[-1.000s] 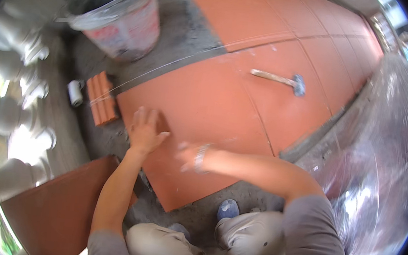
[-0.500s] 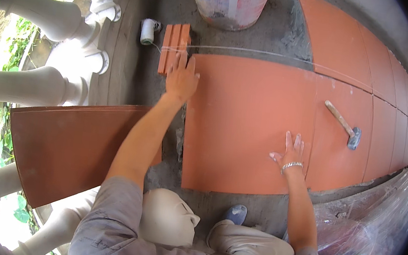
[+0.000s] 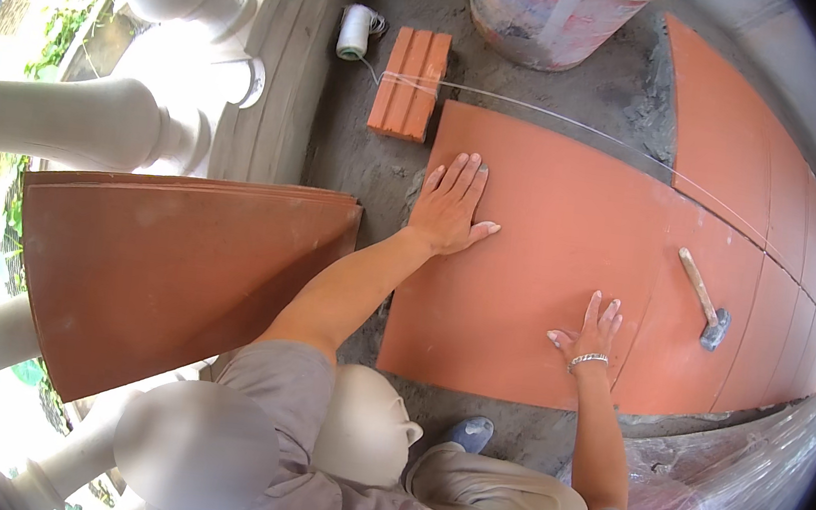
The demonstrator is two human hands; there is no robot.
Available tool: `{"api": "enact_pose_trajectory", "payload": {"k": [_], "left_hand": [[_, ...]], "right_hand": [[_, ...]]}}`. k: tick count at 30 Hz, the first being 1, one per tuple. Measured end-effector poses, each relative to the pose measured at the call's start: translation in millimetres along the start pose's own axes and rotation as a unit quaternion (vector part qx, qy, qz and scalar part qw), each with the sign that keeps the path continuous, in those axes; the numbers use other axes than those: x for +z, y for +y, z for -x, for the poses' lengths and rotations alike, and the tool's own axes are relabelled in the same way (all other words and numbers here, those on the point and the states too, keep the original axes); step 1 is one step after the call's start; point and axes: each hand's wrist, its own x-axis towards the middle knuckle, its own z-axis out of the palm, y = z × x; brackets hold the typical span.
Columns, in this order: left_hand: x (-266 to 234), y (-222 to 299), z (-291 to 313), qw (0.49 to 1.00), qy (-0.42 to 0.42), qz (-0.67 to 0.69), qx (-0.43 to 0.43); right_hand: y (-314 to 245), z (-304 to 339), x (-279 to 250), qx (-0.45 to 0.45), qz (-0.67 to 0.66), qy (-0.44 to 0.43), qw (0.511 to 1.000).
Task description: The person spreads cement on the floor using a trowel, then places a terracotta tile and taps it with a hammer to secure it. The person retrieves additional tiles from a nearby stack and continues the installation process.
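A large terracotta floor tile (image 3: 514,297) lies flat in front of me, its right edge against the neighbouring laid tile (image 3: 685,342). My left hand (image 3: 451,205) rests on its left part, fingers spread and palm down. Toward the tile's right side, my right hand (image 3: 592,333), with a bracelet at the wrist, touches the surface with fingers apart. Neither hand holds anything. Just beyond the tile's far left corner sits a grooved orange brick (image 3: 410,84) with white string (image 3: 545,113) wrapped round it. The string stretches rightward along the tile's far edge.
A mallet (image 3: 703,299) lies on the right-hand tile. Beside the brick stands a string spool (image 3: 355,31). A stained bucket (image 3: 561,16) is at the back. Stacked tiles (image 3: 174,279) lean by the balusters (image 3: 71,121) at left. Clear plastic sheeting (image 3: 733,494) lies at lower right.
My left hand has left the brick and moved onto the tile, its fingers spreading. My right hand stays on the tile's right part. The whole view has shifted and turned slightly.
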Motion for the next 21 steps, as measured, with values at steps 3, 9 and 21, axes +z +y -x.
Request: {"api": "enact_pose_trajectory", "payload": {"k": [3, 9, 21], "left_hand": [[4, -3, 4, 1.0, -0.006, 0.012, 0.0], [2, -5, 1, 1.0, -0.013, 0.027, -0.001], [3, -8, -4, 0.999, -0.035, 0.032, -0.007]], "right_hand": [[5, -2, 7, 0.005, -0.003, -0.022, 1.0], [14, -4, 21, -0.075, 0.003, 0.063, 0.995], [8, -2, 19, -0.044, -0.002, 0.033, 0.998]]}}
